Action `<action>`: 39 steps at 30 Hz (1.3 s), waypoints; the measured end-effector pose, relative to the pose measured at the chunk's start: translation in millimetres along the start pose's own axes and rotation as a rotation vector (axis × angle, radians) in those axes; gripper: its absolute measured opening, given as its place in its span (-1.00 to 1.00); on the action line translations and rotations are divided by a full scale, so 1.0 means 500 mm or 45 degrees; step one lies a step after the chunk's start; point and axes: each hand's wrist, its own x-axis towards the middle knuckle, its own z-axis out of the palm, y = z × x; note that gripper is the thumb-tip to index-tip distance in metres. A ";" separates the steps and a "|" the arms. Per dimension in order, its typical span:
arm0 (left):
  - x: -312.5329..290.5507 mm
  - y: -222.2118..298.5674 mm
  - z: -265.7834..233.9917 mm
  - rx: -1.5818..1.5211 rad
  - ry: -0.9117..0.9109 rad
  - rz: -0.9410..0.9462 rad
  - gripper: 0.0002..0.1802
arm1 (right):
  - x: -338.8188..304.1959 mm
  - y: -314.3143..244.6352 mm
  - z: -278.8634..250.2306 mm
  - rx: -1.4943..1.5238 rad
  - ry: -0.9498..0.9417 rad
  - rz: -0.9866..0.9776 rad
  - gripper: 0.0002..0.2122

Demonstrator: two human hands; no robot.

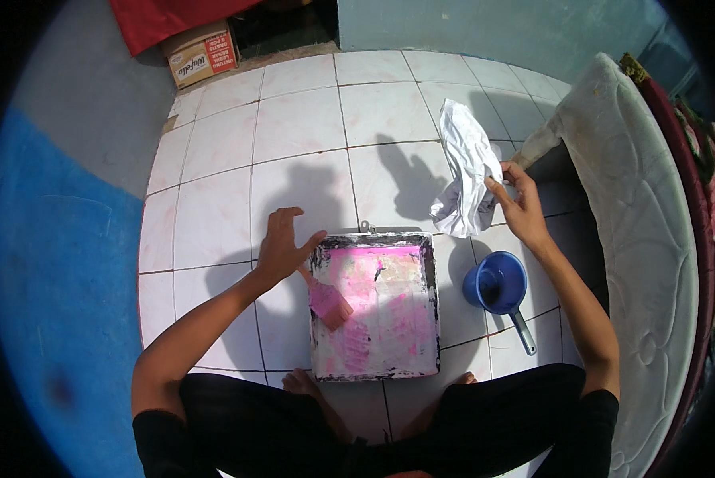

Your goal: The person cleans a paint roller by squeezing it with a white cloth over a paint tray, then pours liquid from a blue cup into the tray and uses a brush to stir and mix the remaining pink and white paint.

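On the floor before me lies a shallow square tray (431, 319), its inside smeared with pink and white paint and its rim blotched black. A pink-coated paintbrush (330, 305) leans over its left edge, bristles inside. My left hand (280, 248) is open beside the tray's far left corner, thumb and fingers apart, just above the brush handle; whether it touches the handle I cannot tell. Off to the right, my right hand (520, 205) pinches a crumpled white cloth (467, 163) by its edge, raised off the floor. Nearer me stands a blue dipper (497, 284) with dark contents.
White tiles (298, 111) with pinkish smudges cover the floor. A blue and grey wall (70, 215) rises at the left. An upright pale mattress (636, 207) borders the right side. Far left, a cardboard box (202, 60) sits under red fabric (166, 20).
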 end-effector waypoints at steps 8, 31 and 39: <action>0.073 0.210 -0.038 -1.790 -0.682 -0.225 0.18 | 0.027 -0.302 0.046 0.443 0.085 -0.185 -0.82; -0.166 0.091 -0.192 -1.260 -0.358 -1.193 -0.48 | -0.334 -0.261 0.698 1.307 0.406 0.447 -0.53; -0.154 0.117 -0.180 -1.043 -0.202 -1.167 -0.50 | -0.266 -0.259 0.618 2.559 0.605 0.773 -0.71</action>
